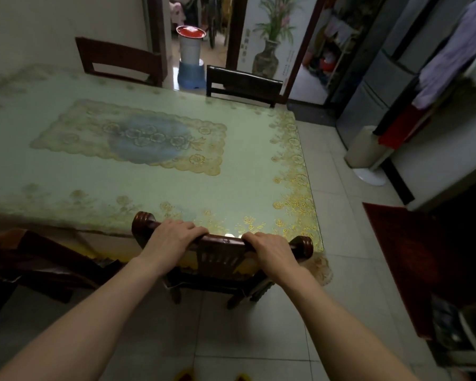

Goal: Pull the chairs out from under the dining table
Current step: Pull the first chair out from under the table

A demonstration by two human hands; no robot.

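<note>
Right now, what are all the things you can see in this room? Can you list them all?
dining table: one, pale green cloth with gold flowers, middle of the room
chairs: four, dark brown wood; near chair tucked at the near edge, side chair at lower left, two far chairs across the table
water dispenser: one, white and blue with a red top, in the doorway
vase picture: one, brown vase with green plants, far wall
fridge: one, grey, right side
hanging clothes: several, purple, white, red, upper right
mat: one, dark red, floor at right
left hand: gripping the near chair's top rail
right hand: gripping the same rail
</note>
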